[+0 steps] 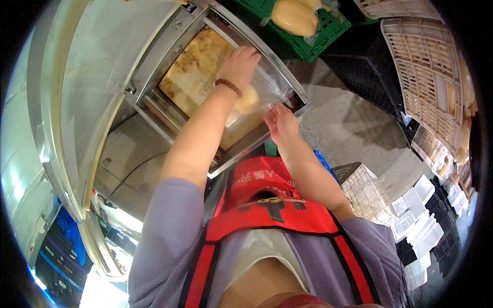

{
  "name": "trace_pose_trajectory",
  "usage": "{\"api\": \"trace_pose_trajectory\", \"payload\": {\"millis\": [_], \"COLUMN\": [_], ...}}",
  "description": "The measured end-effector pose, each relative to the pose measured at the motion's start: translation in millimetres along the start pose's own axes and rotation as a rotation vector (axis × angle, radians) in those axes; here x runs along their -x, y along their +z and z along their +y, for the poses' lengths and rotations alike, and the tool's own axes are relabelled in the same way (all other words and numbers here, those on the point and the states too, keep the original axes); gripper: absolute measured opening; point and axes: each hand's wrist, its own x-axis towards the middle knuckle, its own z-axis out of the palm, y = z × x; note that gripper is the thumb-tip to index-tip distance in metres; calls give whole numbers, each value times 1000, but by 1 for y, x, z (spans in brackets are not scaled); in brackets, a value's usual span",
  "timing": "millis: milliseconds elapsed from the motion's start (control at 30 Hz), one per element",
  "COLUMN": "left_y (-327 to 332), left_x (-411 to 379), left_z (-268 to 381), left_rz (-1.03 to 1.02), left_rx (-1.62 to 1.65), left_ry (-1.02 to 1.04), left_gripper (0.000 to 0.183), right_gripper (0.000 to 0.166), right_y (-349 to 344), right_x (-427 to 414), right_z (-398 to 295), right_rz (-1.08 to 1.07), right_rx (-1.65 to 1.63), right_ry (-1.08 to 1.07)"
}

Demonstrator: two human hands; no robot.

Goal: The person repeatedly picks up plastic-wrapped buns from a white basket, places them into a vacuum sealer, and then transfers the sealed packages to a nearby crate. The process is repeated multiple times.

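Note:
A chamber vacuum sealer (304, 101) stands before me with its clear lid (104, 50) raised at the left. Across its chamber lies a clear plastic bag (269, 77) with a pale yellow piece (247, 101) inside, probably food. My left hand (239, 66), with a brown bracelet at the wrist, reaches over the bag and holds its far side by the metal rim; the fingertips are partly hidden. My right hand (283, 121) pinches the bag's near corner with thumb and fingers. Under the bag is a stained, pale chamber plate (192, 65).
Beyond the sealer, a green plastic crate (327, 40) holds large wrapped yellowish pieces (294, 17). Black crates (362, 73) and beige slatted crates (423, 69) line the right side. White containers (420, 215) sit lower right. A dark cable (133, 175) crosses the surface left of the sealer.

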Motion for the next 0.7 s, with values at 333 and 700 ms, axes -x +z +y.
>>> {"api": "trace_pose_trajectory", "payload": {"millis": [333, 700], "left_y": [-1, -26], "left_x": [3, -7], "left_z": [7, 24], "left_rz": [-13, -144], "left_rx": [25, -42], "left_ry": [-37, -125], "left_gripper": [25, 40], "right_gripper": [55, 55], "right_y": [8, -14], "right_x": [21, 22], "right_z": [-20, -30], "right_rz": [-145, 51], "right_rx": [1383, 1873], "right_ry": [-1325, -1243]}}
